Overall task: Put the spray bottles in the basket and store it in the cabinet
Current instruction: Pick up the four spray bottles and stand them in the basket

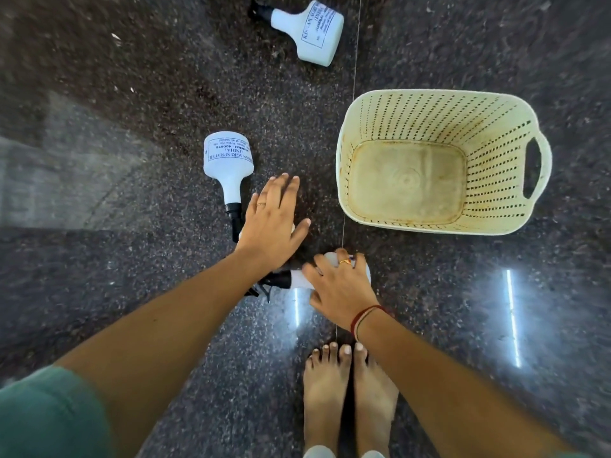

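Three white spray bottles with black nozzles lie on the dark speckled floor. One bottle (pixel 305 31) lies at the far top. A second bottle (pixel 228 163) lies left of centre, its nozzle pointing toward me. My left hand (pixel 272 224) hovers flat with fingers spread beside that nozzle, holding nothing. The third bottle (pixel 299 278) lies near my feet, mostly covered by my right hand (pixel 339 285), whose fingers curl around its body. The cream perforated basket (pixel 429 109) stands upright and empty on the right.
My bare feet (pixel 350 388) stand just below the hands. A thin floor joint (pixel 352 94) runs vertically past the basket's left side. Light reflections (pixel 511 317) shine on the polished floor. No cabinet is in view.
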Demonstrator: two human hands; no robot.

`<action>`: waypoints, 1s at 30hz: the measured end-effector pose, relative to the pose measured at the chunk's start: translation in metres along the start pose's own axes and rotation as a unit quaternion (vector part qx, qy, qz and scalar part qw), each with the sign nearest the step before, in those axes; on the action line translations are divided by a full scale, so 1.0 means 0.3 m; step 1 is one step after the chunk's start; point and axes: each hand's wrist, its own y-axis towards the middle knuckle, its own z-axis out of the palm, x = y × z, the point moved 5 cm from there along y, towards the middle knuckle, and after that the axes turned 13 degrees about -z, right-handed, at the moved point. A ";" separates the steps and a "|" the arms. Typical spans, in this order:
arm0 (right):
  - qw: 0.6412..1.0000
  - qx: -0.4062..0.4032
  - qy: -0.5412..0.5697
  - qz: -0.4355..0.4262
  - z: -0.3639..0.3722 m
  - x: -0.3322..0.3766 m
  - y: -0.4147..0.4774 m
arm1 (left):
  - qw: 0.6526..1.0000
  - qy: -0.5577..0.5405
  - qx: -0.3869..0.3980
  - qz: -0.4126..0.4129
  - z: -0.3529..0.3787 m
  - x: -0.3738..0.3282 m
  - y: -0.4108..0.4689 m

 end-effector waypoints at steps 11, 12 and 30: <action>0.972 -0.198 0.104 0.068 -0.285 -0.039 0.069 | 0.985 0.019 -0.160 -0.065 -0.374 -0.050 0.075; 0.968 -0.209 0.115 0.073 -0.318 -0.048 0.082 | 0.983 -0.015 -0.166 -0.080 -0.422 -0.055 0.090; 0.847 -0.399 0.278 0.215 -0.534 -0.332 0.021 | 0.971 -0.211 -0.110 -0.029 -0.674 -0.442 0.103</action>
